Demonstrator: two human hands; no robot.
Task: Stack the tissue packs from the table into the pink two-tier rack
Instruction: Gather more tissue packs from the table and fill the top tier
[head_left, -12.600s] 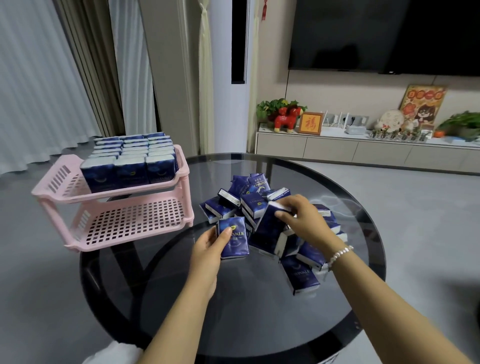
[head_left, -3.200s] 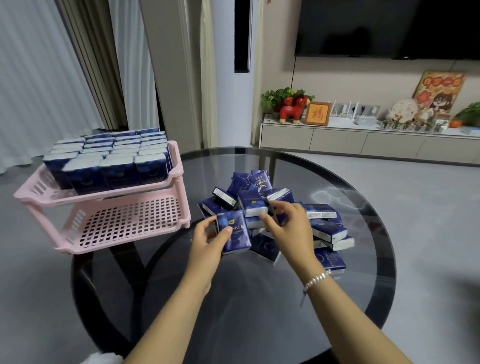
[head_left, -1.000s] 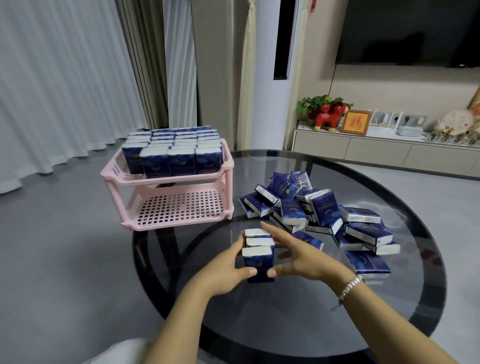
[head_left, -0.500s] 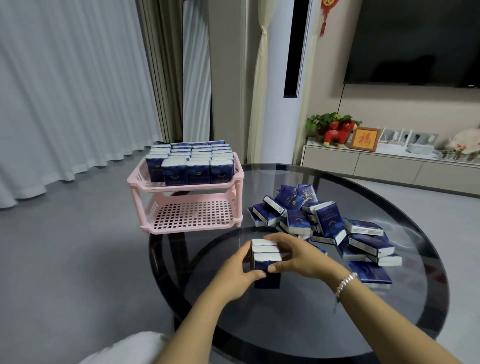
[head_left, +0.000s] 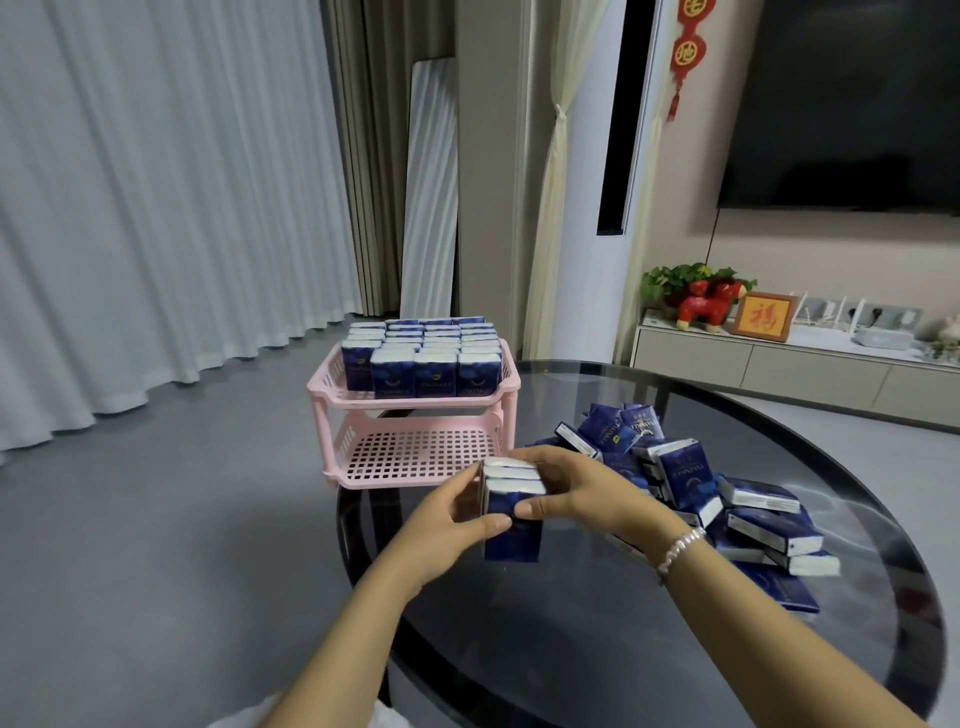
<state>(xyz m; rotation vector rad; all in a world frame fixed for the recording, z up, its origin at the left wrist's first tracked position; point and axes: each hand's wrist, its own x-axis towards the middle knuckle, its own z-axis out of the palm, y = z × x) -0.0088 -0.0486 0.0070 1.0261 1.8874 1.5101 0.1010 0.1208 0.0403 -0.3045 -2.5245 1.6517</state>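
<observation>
Head view, read left to right. At left centre stands the pink two-tier rack (head_left: 413, 410), at the rim of the round dark glass table (head_left: 613, 649); whether its feet rest wholly on the glass cannot be told. The upper tier is filled with upright blue tissue packs (head_left: 423, 358) in rows, the rear rows reduced to their white tops; the lower tier shows only its bare grid floor, its near right corner hidden behind the hands. In front of the rack, the left hand (head_left: 441, 525) and right hand (head_left: 576, 493) are brought together, clamped from either side on a small bundle of packs (head_left: 511, 512) held upright just above the glass; three white tops are visible, and fingers cover the sides, so the exact count is uncertain. A beaded bracelet (head_left: 678, 548) circles the right wrist. To the right lies a loose heap of packs (head_left: 691, 483) on the table, several overlapping and partly hidden, printed text too small to read.
</observation>
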